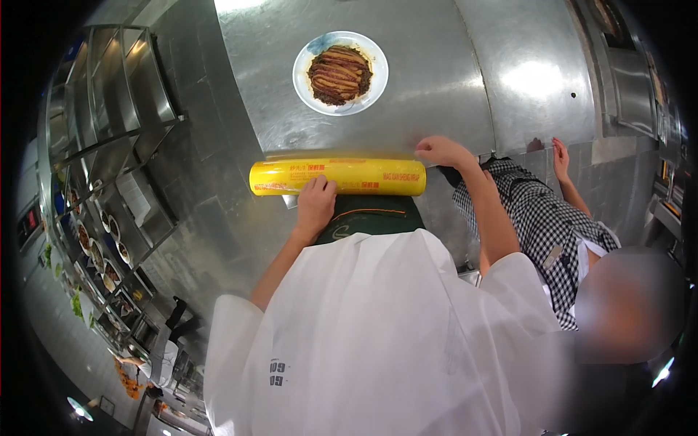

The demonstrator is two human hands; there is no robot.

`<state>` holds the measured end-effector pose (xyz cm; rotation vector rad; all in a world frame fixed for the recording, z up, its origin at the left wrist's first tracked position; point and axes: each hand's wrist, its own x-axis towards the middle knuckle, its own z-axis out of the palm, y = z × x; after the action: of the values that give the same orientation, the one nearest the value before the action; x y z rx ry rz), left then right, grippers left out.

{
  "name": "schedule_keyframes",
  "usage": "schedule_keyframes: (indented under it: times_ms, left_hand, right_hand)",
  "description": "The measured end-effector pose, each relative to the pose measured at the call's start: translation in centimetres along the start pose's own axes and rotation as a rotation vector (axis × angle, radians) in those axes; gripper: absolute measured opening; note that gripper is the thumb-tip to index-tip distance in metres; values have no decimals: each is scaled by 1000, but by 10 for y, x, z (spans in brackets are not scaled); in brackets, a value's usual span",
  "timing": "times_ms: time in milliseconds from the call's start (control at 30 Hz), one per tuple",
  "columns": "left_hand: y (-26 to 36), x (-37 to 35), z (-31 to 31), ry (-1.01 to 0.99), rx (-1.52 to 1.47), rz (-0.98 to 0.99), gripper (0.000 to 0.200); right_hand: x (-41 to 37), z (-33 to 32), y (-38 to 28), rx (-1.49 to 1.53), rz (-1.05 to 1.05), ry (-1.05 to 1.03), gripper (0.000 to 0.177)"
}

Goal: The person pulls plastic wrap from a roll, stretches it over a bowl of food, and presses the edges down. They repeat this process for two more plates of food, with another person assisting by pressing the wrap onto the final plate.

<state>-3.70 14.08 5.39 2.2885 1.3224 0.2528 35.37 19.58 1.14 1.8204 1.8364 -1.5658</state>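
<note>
A yellow roll of cling film (356, 174) with red print lies crosswise along the near edge of the steel table (429, 94). My left hand (318, 203) grips its near side, left of the middle, fingers bent over the top. At the roll's right end is my right hand (441, 150), closed with thumb and fingertips pinched together. Whether clear film is between those fingertips is too fine to see. Beyond the roll, apart from both hands, a white plate (300, 75) holds a round mound of sliced brown food (340, 75).
Close on my right stands a co-worker in a checked apron (520, 207), one hand (560, 160) raised near the table edge. Metal shelving (134, 138) is at the left, with several filled dishes (97, 254) lower down. Tiled floor (211, 196) lies between.
</note>
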Motion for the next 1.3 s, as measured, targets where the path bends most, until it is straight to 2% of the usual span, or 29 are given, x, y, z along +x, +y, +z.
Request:
schedule_keyframes:
  times_ms: [33, 100, 233, 300, 333, 400, 500, 600, 833, 1033, 1100, 1133, 1200, 1300]
  left_hand:
    - [0, -1, 1, -2, -1, 4, 15]
    - [-3, 0, 2, -3, -3, 14, 15]
    - [-6, -6, 5, -3, 4, 36, 20]
    - [-9, -7, 10, -13, 30, 42, 20]
    - [-11, -7, 13, -14, 31, 44, 20]
    - [-12, -9, 15, -21, 35, 49, 21]
    - [-9, -9, 13, -8, 22, 48, 11]
    - [-6, -2, 9, 12, 7, 41, 11]
    - [-6, 0, 8, 4, -6, 36, 13]
    - [-6, 2, 6, -13, -16, 33, 15]
    - [-6, 3, 5, -7, -22, 33, 18]
    - [-5, 4, 4, -7, -24, 32, 18]
    - [-4, 5, -1, -4, -32, 29, 19]
    - [-4, 4, -4, 1, -39, 32, 21]
  right_hand:
    - [0, 2, -1, 2, 3, 2, 30]
    - [2, 5, -3, 182, 130, -207, 29]
    - [4, 16, -3, 138, 84, -83, 26]
    - [8, 15, -4, 274, 162, -148, 24]
    - [13, 14, -3, 276, 161, -147, 24]
    - [17, 14, -5, 248, 214, -289, 23]
    - [19, 16, -7, 273, 229, -283, 23]
    - [16, 9, -10, 326, 274, -225, 20]
    - [21, 11, -11, 291, 261, -241, 17]
    - [28, 6, -19, 1, 187, -303, 17]
    - [33, 9, -12, -52, 186, -403, 16]
    - [30, 7, -7, -54, 187, -404, 16]
    - [18, 2, 0, 131, 112, -292, 17]
    - [-13, -18, -23, 286, 102, -257, 17]
